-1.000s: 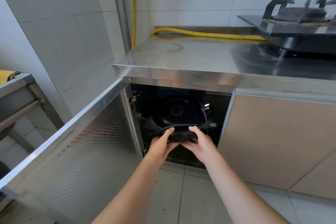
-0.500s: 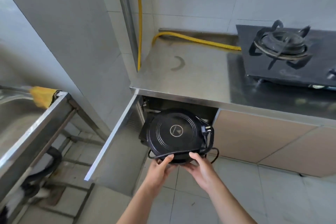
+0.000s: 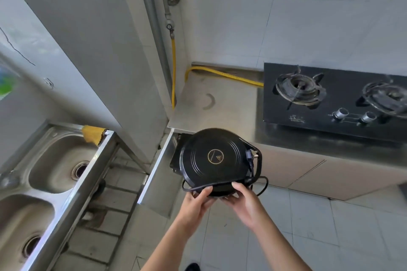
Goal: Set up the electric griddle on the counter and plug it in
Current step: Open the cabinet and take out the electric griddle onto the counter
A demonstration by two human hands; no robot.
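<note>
The electric griddle (image 3: 214, 157) is a round black appliance with a gold emblem on its lid. Its black power cord (image 3: 256, 168) is wrapped around its rim, with the plug at the right side. My left hand (image 3: 196, 201) and my right hand (image 3: 246, 199) both grip its near edge and hold it in the air. It hangs in front of the steel counter (image 3: 220, 103), just below the counter's front edge and above the floor.
An open steel cabinet door (image 3: 155, 165) juts out to the left of the griddle. A black two-burner gas stove (image 3: 330, 96) sits on the counter's right, fed by a yellow hose (image 3: 222, 73). A steel double sink (image 3: 52, 167) stands at the left.
Both hands have lifted the griddle out of the cabinet and raised it up toward counter height. The view has risen and now looks down on the counter top.
</note>
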